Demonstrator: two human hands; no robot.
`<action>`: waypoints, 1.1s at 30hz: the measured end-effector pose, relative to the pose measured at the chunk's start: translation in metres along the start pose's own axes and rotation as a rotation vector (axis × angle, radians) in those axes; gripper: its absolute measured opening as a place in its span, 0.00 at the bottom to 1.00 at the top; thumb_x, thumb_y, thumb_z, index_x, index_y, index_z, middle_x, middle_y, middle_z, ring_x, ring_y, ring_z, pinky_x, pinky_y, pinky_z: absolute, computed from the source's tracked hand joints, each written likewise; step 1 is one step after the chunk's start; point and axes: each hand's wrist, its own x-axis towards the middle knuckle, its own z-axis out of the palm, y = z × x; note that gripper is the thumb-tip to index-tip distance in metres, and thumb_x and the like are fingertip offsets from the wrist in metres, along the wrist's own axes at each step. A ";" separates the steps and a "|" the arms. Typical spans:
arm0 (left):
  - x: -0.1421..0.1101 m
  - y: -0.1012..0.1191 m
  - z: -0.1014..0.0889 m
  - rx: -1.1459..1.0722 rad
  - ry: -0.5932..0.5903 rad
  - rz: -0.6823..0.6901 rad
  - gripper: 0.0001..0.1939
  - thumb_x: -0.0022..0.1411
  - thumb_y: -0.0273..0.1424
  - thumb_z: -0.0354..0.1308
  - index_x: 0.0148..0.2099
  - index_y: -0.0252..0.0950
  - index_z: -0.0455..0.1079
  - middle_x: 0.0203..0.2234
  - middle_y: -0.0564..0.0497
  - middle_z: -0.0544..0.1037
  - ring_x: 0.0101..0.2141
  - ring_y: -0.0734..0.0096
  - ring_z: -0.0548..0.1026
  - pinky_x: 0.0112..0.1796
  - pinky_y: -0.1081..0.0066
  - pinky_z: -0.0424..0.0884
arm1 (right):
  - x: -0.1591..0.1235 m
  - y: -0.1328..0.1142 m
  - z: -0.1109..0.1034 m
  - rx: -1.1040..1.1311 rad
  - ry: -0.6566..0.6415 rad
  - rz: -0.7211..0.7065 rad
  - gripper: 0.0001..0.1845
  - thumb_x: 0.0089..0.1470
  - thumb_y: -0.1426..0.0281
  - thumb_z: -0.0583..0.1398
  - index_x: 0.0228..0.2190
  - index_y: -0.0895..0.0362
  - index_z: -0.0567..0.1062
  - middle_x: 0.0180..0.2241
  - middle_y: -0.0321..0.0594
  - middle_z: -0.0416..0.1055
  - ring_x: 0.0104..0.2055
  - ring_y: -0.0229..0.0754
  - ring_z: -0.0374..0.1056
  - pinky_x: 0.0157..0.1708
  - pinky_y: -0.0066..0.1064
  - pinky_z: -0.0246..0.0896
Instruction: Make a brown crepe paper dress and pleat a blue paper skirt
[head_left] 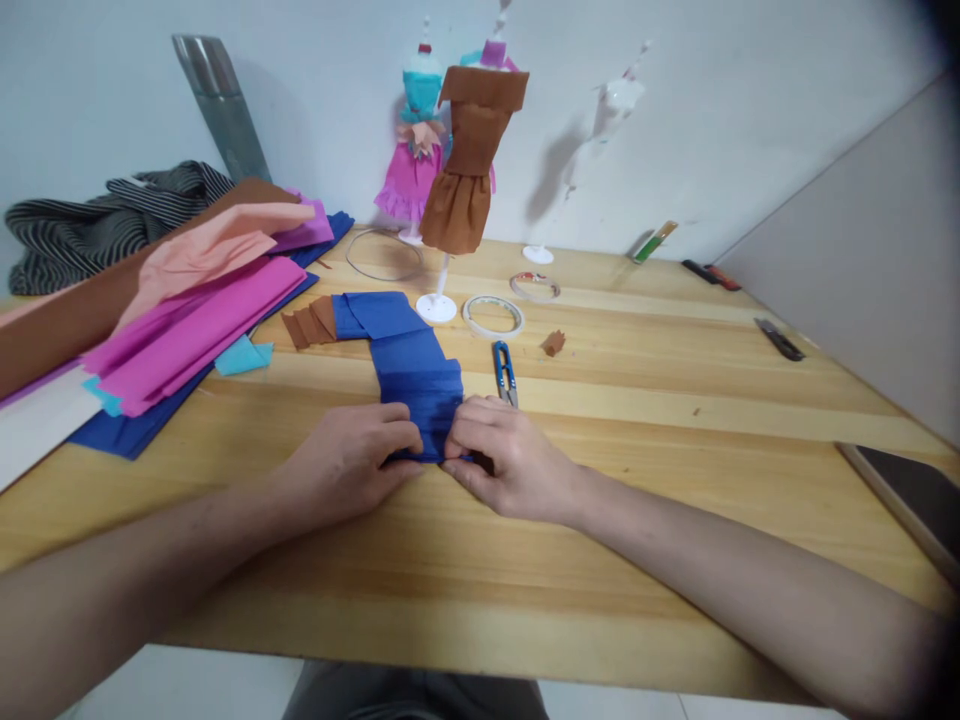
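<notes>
A strip of blue crepe paper (409, 350) lies on the wooden table with several creases across it. Its near end is pinched at both sides: my left hand (360, 455) grips the left edge, and my right hand (510, 455) grips the right edge. Both sets of fingers are closed on the paper near its folded front edge. Just beyond my right hand lies a pair of blue thread snips (504, 365). A pleated brown paper piece (311, 322) touches the far left end of the blue strip.
Stacked coloured crepe paper (202, 330) and a striped cloth (112, 225) lie at left, near a bottle (225, 110). Behind stand a mannequin in a brown dress (472, 150), another in pink (412, 180), and a bare one (615, 105). A tape roll (493, 316) and phone (911, 500) lie right.
</notes>
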 end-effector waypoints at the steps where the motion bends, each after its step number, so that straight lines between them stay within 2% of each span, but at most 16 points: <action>1: 0.000 -0.001 0.000 -0.015 0.000 -0.006 0.07 0.59 0.29 0.52 0.31 0.36 0.70 0.27 0.54 0.71 0.28 0.75 0.69 0.30 0.75 0.62 | 0.000 0.000 0.000 0.006 -0.006 -0.002 0.05 0.50 0.76 0.56 0.24 0.57 0.68 0.23 0.37 0.65 0.30 0.39 0.61 0.34 0.32 0.54; 7: 0.002 -0.004 -0.003 -0.092 -0.047 -0.050 0.07 0.57 0.27 0.53 0.27 0.35 0.68 0.24 0.55 0.69 0.26 0.77 0.67 0.28 0.76 0.60 | 0.000 0.002 -0.003 0.069 -0.038 0.009 0.06 0.52 0.75 0.56 0.25 0.58 0.68 0.24 0.36 0.65 0.29 0.38 0.61 0.33 0.31 0.54; 13: 0.003 -0.002 -0.011 -0.097 -0.092 -0.103 0.07 0.56 0.26 0.52 0.26 0.34 0.68 0.23 0.55 0.70 0.26 0.76 0.67 0.29 0.75 0.60 | 0.001 0.000 -0.005 0.066 -0.042 0.013 0.06 0.48 0.77 0.55 0.22 0.58 0.68 0.21 0.35 0.62 0.27 0.37 0.59 0.30 0.29 0.53; 16: 0.003 0.000 -0.011 -0.085 -0.082 -0.149 0.07 0.55 0.26 0.53 0.26 0.34 0.68 0.22 0.55 0.69 0.25 0.76 0.66 0.27 0.75 0.59 | 0.002 -0.002 -0.007 0.050 -0.057 0.068 0.07 0.47 0.77 0.55 0.21 0.58 0.67 0.20 0.34 0.61 0.25 0.36 0.58 0.29 0.28 0.53; 20: 0.002 0.002 -0.010 -0.069 -0.076 -0.219 0.06 0.55 0.27 0.53 0.26 0.35 0.68 0.21 0.55 0.70 0.24 0.76 0.66 0.27 0.75 0.58 | 0.004 -0.006 -0.011 -0.003 -0.100 0.208 0.07 0.47 0.77 0.56 0.19 0.58 0.66 0.20 0.35 0.62 0.24 0.36 0.58 0.28 0.27 0.52; 24: 0.003 0.004 -0.013 -0.046 -0.113 -0.299 0.06 0.54 0.30 0.53 0.27 0.35 0.69 0.22 0.54 0.72 0.25 0.74 0.67 0.27 0.74 0.57 | 0.005 -0.009 -0.014 -0.052 -0.156 0.310 0.07 0.46 0.75 0.57 0.19 0.58 0.66 0.21 0.35 0.64 0.24 0.35 0.58 0.27 0.26 0.50; 28: 0.004 0.007 -0.017 -0.024 -0.157 -0.362 0.08 0.55 0.32 0.52 0.28 0.35 0.69 0.24 0.53 0.73 0.27 0.72 0.68 0.28 0.73 0.58 | 0.006 -0.010 -0.017 -0.079 -0.209 0.365 0.07 0.47 0.74 0.57 0.19 0.58 0.66 0.22 0.34 0.65 0.24 0.34 0.58 0.26 0.26 0.48; 33: 0.004 0.007 -0.017 0.014 -0.156 -0.420 0.09 0.54 0.35 0.53 0.28 0.37 0.69 0.24 0.53 0.73 0.27 0.70 0.68 0.28 0.72 0.57 | 0.007 -0.011 -0.017 -0.117 -0.224 0.380 0.07 0.47 0.74 0.57 0.20 0.57 0.64 0.22 0.34 0.64 0.24 0.34 0.58 0.26 0.26 0.47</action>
